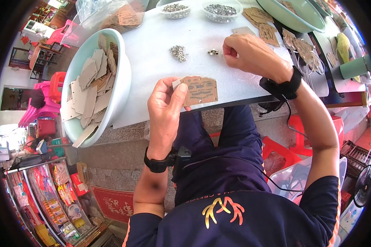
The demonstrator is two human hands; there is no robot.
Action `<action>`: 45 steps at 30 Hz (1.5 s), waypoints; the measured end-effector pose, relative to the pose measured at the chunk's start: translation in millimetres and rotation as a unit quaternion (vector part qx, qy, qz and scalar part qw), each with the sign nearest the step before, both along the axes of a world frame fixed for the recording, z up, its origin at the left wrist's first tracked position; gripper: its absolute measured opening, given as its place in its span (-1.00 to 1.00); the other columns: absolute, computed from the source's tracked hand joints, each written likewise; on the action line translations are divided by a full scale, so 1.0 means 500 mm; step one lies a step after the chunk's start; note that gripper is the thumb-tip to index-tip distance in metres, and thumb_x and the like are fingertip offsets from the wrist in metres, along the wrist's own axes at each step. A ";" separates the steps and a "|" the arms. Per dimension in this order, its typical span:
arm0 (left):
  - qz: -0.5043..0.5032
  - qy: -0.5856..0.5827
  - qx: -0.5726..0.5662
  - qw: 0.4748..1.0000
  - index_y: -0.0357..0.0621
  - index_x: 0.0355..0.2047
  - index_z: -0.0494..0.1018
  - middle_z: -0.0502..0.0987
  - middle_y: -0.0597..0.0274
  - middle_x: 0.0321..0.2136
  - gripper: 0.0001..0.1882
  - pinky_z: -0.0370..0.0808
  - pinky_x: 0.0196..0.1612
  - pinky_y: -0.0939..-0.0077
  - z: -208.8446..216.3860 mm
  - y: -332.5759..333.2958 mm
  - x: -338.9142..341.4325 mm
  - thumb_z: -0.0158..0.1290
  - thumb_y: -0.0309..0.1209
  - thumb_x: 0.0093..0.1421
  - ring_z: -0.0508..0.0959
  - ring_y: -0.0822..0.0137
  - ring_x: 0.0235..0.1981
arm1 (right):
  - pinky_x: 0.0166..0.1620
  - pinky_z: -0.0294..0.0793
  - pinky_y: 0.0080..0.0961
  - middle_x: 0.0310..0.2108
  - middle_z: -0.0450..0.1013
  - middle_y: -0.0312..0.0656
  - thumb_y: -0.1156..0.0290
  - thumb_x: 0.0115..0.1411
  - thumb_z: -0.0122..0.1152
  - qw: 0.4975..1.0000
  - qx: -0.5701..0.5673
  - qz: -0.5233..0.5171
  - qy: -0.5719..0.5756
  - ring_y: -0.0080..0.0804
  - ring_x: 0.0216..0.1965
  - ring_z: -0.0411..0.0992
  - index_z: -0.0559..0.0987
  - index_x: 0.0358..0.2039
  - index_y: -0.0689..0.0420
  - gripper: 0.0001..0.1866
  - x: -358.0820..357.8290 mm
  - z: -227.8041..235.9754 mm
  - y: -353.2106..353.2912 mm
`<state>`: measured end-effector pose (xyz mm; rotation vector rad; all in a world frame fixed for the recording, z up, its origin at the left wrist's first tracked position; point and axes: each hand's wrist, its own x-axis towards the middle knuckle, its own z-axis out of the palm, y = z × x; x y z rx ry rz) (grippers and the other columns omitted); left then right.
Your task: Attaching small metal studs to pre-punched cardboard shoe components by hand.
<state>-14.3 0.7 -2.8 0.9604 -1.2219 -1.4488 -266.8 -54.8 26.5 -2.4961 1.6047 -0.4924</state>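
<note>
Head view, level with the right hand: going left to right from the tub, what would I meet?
Pale blue tub → larger pile of small metal pieces → smaller pile of metal pieces → right hand → green cylinder.

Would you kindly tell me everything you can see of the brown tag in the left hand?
The brown tag is flat and looks like cardboard, with a shaped top edge, dark print and small round spots near its lower edge. Printed side up, it is pinched at its left end by the left hand, near the front edge of the white table.
</note>
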 end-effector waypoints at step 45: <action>0.036 -0.035 -0.078 0.996 -0.25 -0.13 0.42 0.53 0.31 -0.31 -0.84 0.54 -0.37 0.67 0.017 0.039 -0.030 0.04 -0.47 0.31 0.51 0.60 -0.34 | -0.40 0.42 -0.65 -0.37 0.45 -0.25 0.52 0.18 0.25 0.905 0.004 0.012 -0.426 -0.59 -0.46 0.41 0.56 -0.33 0.24 -0.92 0.151 -0.028 0.143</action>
